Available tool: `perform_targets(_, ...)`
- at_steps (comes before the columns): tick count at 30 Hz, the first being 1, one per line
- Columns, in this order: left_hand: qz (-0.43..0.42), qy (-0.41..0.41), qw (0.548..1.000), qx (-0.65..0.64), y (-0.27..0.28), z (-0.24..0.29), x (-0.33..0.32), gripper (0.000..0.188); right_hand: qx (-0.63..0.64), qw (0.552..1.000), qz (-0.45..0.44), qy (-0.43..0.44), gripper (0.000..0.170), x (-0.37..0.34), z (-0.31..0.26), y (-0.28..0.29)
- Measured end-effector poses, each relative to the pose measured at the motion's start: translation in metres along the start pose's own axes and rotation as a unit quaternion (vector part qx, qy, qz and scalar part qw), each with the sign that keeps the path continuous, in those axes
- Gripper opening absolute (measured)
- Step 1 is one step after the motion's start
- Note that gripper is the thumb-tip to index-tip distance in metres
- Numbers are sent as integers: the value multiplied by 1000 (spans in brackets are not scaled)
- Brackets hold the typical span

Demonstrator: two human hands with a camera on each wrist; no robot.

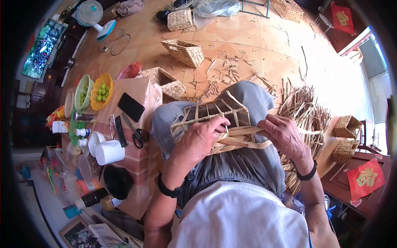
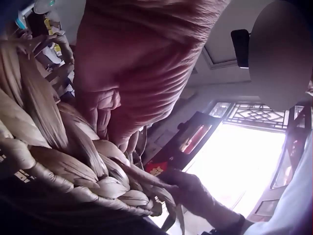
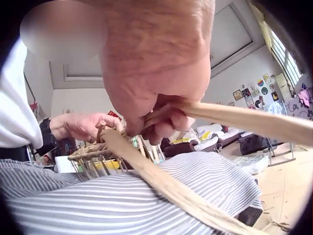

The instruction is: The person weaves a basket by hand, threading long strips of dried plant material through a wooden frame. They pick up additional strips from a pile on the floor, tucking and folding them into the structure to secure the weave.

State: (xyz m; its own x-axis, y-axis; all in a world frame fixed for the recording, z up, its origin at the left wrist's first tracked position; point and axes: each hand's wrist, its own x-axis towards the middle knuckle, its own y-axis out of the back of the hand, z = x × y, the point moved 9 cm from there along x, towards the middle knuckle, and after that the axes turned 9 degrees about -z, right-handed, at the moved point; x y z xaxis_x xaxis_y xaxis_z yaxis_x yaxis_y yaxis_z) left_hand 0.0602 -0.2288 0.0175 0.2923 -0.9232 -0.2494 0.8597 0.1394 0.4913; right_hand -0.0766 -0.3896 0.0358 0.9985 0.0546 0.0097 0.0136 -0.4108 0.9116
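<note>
A half-woven basket (image 1: pixel 215 113) with an open frame of wire-like ribs lies across the person's lap. Thick twisted weaving (image 2: pixel 73 161) covers one side of it in the left wrist view. The left hand (image 1: pixel 198 138) grips the woven edge, its fingertips curled over the rim. To the right, the right hand (image 1: pixel 283 132) pinches a flat dried plant strip (image 3: pixel 234 117) that runs from the weaving and trails out past the fingers. Below that hand, another strip (image 3: pixel 161 181) hangs from the basket over the striped trousers in the right wrist view.
Left of the lap, a cloth-covered table (image 1: pixel 136 165) holds scissors (image 1: pixel 138 138), a phone (image 1: pixel 131 106), a white tub (image 1: pixel 109 152) and bowls of green fruit (image 1: pixel 101 93). A pile of dried stalks (image 1: pixel 304 111) lies right. Finished baskets (image 1: pixel 182 53) and scraps dot the floor.
</note>
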Motion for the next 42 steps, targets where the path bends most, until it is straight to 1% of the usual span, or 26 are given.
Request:
perform_targets(1, 1, 6, 1000, 7, -1, -1, 0, 34, 2, 1000, 18, 13, 18, 1, -8, 9)
perform_targets(4, 8, 5, 1000, -10, 0, -4, 0, 31, 12, 998, 9, 53, 19, -6, -33, 19)
perform_targets(5, 2, -3, 1000, -8, 0, -2, 1, 30, 11, 999, 4, 29, 20, -10, -28, 15)
perform_targets(7, -6, -18, 1000, -5, 1, 0, 1, 30, 76, 996, 35, -8, 19, -13, 7, -7)
perform_targets(8, -11, -10, 1000, -8, -1, -1, 1, 30, 108, 993, 51, -25, 18, -12, 24, -25)
perform_targets(9, -16, -3, 1000, -10, -4, -2, 2, 30, 183, 979, 60, -64, 15, -12, 41, -44)
perform_targets(10, -18, 3, 1000, -13, -6, -3, 4, 30, 191, 977, 61, -65, 14, -8, 42, -50)
perform_targets(12, -16, -4, 1000, -14, -4, 0, 1, 29, 133, 976, 163, -54, 18, -15, 27, -26)
perform_targets(14, -15, -20, 1000, -12, -2, 1, -2, 29, 35, 966, 238, -94, 27, -31, 4, 3)
perform_targets(15, -17, -15, 1000, -2, -3, 0, -2, 28, 9, 963, 255, -83, 33, -43, -5, 4)
perform_targets(16, -18, -10, 1000, 7, -4, 2, -3, 28, 3, 972, 223, -67, 35, -48, -15, 2)
perform_targets(18, -19, -11, 1000, 18, -5, 3, -4, 28, 53, 990, 118, -54, 40, -37, -27, -20)
perform_targets(19, -22, -17, 999, 19, -4, 4, -3, 27, 117, 989, 76, -50, 45, -35, -25, -36)
perform_targets(22, -28, -12, 1000, 8, -2, 0, 1, 27, 222, 968, 42, -110, 43, -41, -23, -42)
perform_targets(23, -34, -5, 999, 1, -3, -2, 0, 27, 192, 975, 17, -113, 33, -42, -27, -35)
perform_targets(26, -30, -12, 999, -25, -4, -6, 2, 27, 97, 995, -19, -21, 28, -35, -59, -8)
perform_targets(27, -34, -13, 999, -25, -4, -4, 1, 27, 42, 999, -9, -5, 20, -32, -69, 2)
perform_targets(29, -41, -14, 999, -24, -3, -1, 0, 28, -37, 997, 39, 52, 17, -25, -88, 28)
perform_targets(30, -34, -27, 999, -3, -2, 1, -1, 28, -75, 992, 63, 79, 17, -21, -93, 38)
perform_targets(31, -28, -41, 999, 19, -2, 3, -2, 28, -117, 984, 104, 87, 13, -16, -90, 52)
perform_targets(32, -22, -54, 997, 41, -2, 5, -3, 28, -124, 983, 115, 68, 13, -6, -75, 57)
perform_targets(34, -21, -51, 997, 52, -2, 6, -4, 29, -88, 992, 86, 4, 20, 12, -21, 39)
perform_targets(37, -3, -33, 997, 64, -3, 7, -6, 29, 61, 990, 108, -60, 25, 22, 32, -2)
perform_targets(40, 18, 4, 998, 62, -7, 11, -9, 29, 122, 963, 209, -119, 26, 11, 40, -10)
perform_targets(41, 26, 17, 998, 60, -9, 12, -10, 30, 56, 958, 253, -123, 26, 3, 33, 0)
perform_targets(42, 49, 4, 997, 66, -9, 13, -12, 29, 73, 949, 270, -145, 26, -6, 35, -1)
